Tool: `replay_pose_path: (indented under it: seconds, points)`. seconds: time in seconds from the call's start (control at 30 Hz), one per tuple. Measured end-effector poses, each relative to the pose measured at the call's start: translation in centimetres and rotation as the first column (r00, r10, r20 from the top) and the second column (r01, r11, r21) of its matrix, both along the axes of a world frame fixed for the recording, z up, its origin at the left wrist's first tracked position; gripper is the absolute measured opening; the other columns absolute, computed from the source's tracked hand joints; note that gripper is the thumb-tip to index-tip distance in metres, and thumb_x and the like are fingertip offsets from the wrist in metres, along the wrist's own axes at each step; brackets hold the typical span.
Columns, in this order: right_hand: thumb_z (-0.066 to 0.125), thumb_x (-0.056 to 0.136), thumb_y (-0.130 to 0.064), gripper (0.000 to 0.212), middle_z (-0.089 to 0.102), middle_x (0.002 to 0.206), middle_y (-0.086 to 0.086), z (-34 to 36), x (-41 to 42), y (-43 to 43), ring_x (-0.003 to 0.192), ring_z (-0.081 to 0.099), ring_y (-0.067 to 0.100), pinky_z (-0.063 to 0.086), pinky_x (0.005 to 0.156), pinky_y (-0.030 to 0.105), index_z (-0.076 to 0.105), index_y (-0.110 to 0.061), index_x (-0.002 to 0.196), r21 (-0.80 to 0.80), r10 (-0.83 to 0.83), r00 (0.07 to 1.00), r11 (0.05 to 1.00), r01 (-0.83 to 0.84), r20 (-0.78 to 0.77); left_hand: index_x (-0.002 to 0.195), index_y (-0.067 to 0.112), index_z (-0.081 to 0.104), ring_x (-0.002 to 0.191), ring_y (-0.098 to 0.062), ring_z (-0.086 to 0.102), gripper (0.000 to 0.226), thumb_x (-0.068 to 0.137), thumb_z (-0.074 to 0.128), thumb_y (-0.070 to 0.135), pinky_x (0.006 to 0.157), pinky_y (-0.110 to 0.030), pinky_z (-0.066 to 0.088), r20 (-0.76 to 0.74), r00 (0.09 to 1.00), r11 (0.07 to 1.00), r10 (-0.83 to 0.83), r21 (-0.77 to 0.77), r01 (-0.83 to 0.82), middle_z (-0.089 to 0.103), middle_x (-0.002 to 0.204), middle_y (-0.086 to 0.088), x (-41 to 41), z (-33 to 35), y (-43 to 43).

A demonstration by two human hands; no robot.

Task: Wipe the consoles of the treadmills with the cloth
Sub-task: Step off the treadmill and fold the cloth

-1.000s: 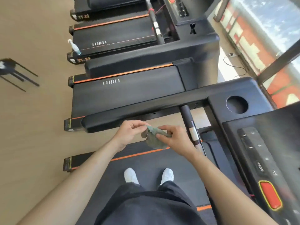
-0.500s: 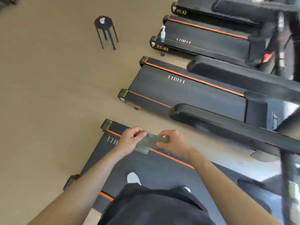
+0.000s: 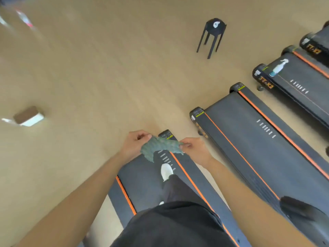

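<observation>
I held the cloth (image 3: pixel 161 146) stretched between both hands, out in front of me, over the tail end of the treadmill belt (image 3: pixel 142 177) I stood on. My left hand (image 3: pixel 136 143) pinched one edge with curled fingers and thumb, and my right hand (image 3: pixel 194 149) pinched the opposite corner. The green fabric sagged in folds between them and touched nothing else. Just below it, at six o'clock, my white shoe (image 3: pixel 166 171) rested on the belt beside a row of white dashes. At three o'clock from my hands lay a second treadmill (image 3: pixel 249 139) with orange stripes along its belt, parted from mine by a strip of wooden floor (image 3: pixel 89 77). Further out, at two o'clock, a third treadmill (image 3: pixel 299 86) carried a spray bottle (image 3: pixel 277 67) near its rear end. At one o'clock, well apart, a black stool (image 3: pixel 214 31) stood on the floor with something small and white on top. At nine o'clock a brown and white box (image 3: pixel 28 116) lay on the floor, too blurred to make out further
</observation>
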State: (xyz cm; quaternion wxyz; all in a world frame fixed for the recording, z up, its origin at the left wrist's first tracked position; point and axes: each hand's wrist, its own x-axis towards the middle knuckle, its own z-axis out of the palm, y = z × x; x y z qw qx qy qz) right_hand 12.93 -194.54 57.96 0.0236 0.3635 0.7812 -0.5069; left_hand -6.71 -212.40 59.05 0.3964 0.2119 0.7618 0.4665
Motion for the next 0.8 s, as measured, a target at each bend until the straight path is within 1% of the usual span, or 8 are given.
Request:
replay_pose_path:
  seconds: [0.07,0.13,0.2,0.33,0.43,0.63,0.73,0.8]
  points:
    - [0.068,0.089,-0.003,0.013,0.06,0.064,-0.012,-1.2,-5.0,1.9,0.064,0.055,0.009,0.043,0.063,0.019,0.074,-0.015,0.088,-0.033,-0.031,0.999,0.999,0.03,-0.027,0.094,0.005,0.075,0.074,-0.01,0.062,0.014,0.098,0.065,0.013,0.069,-0.027,0.05,-0.021,0.999,0.999,0.033,-0.011,-0.033,0.073,0.088,-0.018,-4.4,-0.6,1.1]
    - [0.067,0.091,-0.003,0.014,0.059,0.063,-0.009,-1.9,-10.4,3.5,0.062,0.057,0.02,0.045,0.055,0.027,0.07,-0.016,0.087,-0.158,-0.129,0.99,0.98,0.119,-0.053,0.092,0.011,0.077,0.078,-0.014,0.062,0.013,0.097,0.066,0.016,0.073,-0.033,0.049,-0.05,0.997,0.998,0.052,-0.033,-0.054,0.074,0.091,-0.016,-9.2,-1.3,2.3]
    - [0.065,0.092,-0.004,0.013,0.06,0.071,-0.004,-2.4,-15.8,5.3,0.059,0.06,0.022,0.046,0.051,0.027,0.067,-0.016,0.088,-0.238,-0.195,0.978,0.956,0.173,-0.074,0.092,0.015,0.078,0.079,-0.019,0.063,0.012,0.097,0.067,0.017,0.072,-0.036,0.05,-0.068,0.993,0.994,0.094,-0.042,-0.097,0.073,0.094,-0.018,-14.1,-2.0,4.1]
    - [0.06,0.094,-0.005,0.014,0.062,0.079,0.001,-3.4,-25.8,9.4,0.055,0.063,0.017,0.05,0.048,0.026,0.065,-0.016,0.088,-0.239,-0.209,0.973,0.954,0.18,-0.102,0.098,0.015,0.076,0.071,-0.03,0.064,0.012,0.099,0.063,0.013,0.05,-0.024,0.047,-0.072,0.985,0.986,0.16,-0.029,-0.162,0.067,0.093,-0.025,-23.1,-3.1,8.5]
    - [0.059,0.094,0.002,0.019,0.064,0.081,0.009,-4.7,-32.3,12.6,0.058,0.064,0.017,0.055,0.056,0.024,0.065,-0.014,0.087,-0.259,-0.262,0.955,0.94,0.22,-0.138,0.098,0.016,0.074,0.077,-0.031,0.07,0.013,0.1,0.062,0.013,0.053,-0.024,0.052,-0.014,0.981,0.981,0.192,0.002,-0.192,0.065,0.094,-0.017,-28.7,-4.2,11.8]
    - [0.078,0.074,-0.005,0.03,0.061,0.082,-0.013,-8.5,-42.3,18.7,0.07,0.053,0.001,0.042,0.068,0.018,0.071,-0.022,0.099,-0.057,-0.116,0.98,0.992,0.108,-0.162,0.095,0.007,0.074,0.079,-0.021,0.068,0.009,0.097,0.066,0.011,0.076,-0.036,0.062,0.049,0.987,0.985,0.153,0.075,-0.156,0.068,0.086,-0.014,-38.9,-8.3,19.9]
    - [0.083,0.073,-0.023,0.023,0.06,0.075,-0.015,-12.8,-46.9,22.0,0.072,0.055,0.007,0.046,0.064,0.026,0.065,-0.036,0.08,0.064,-0.11,0.989,0.991,0.117,-0.099,0.092,0.006,0.074,0.073,-0.012,0.064,0.006,0.094,0.07,0.01,0.069,-0.029,0.058,0.014,1.0,0.993,0.027,0.117,-0.028,0.068,0.079,-0.005,-43.7,-12.4,24.8]
    - [0.078,0.08,-0.027,0.022,0.055,0.063,-0.015,-16.5,-50.2,24.7,0.063,0.05,0.007,0.042,0.058,0.024,0.061,-0.033,0.068,0.084,-0.143,0.986,0.985,0.15,-0.088,0.091,0.002,0.073,0.065,-0.005,0.06,0.008,0.093,0.071,0.009,0.062,-0.02,0.051,-0.001,0.998,0.986,-0.062,0.154,0.062,0.067,0.077,-0.003,-47.6,-16.6,28.6]
